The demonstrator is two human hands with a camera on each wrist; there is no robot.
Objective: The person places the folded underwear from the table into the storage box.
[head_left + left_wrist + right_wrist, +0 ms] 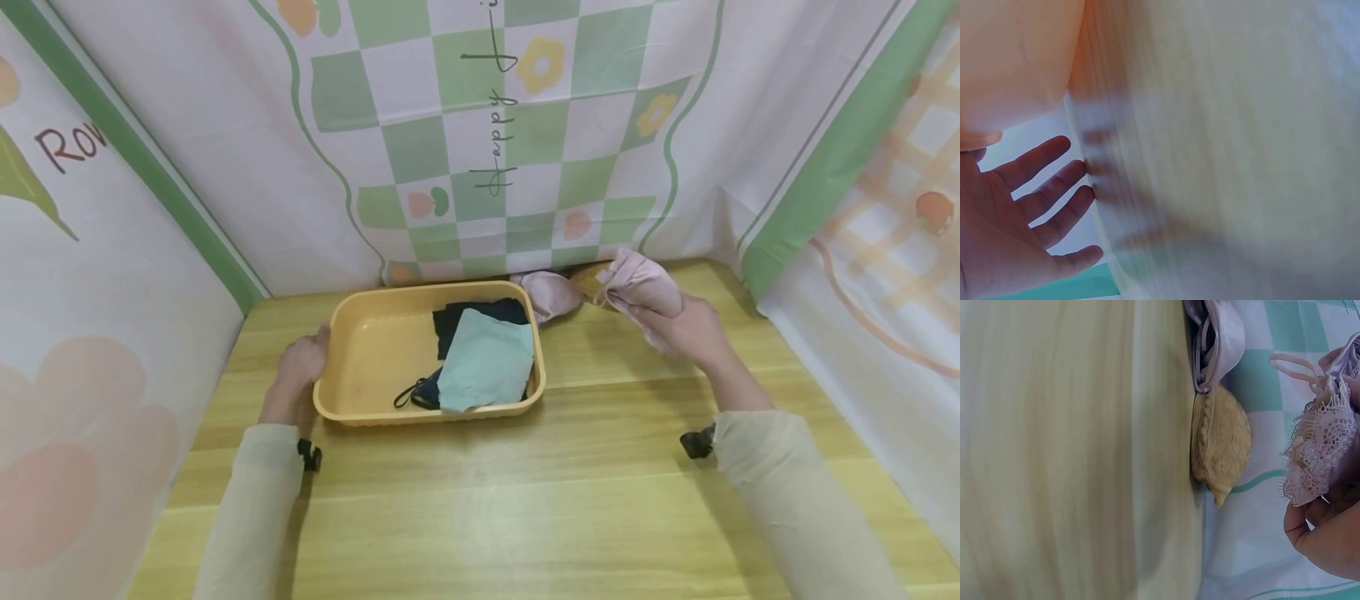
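Observation:
My right hand point(693, 329) grips a lilac satin bra point(637, 283) with lace trim, raised over the table's back right; a thin strap loop shows in the right wrist view. Behind it, against the curtain, sit a mustard-yellow bra cup point(1221, 440) and another lilac satin piece point(551, 296). At the left end of a yellow plastic bin point(367, 358) is my left hand point(302, 362), thumb side at the rim. Its other fingers point(1054, 190) spread out straight below the rim in the left wrist view. Mint cloth point(487, 358), black fabric point(450, 321) and a navy strapped piece point(427, 390) lie in the bin's right half.
The wood-grain table point(480, 508) ends at a printed curtain point(480, 167) along the back. More printed fabric hangs at the left point(97, 333) and right point(885, 333). Dark wrist straps show at both cuffs.

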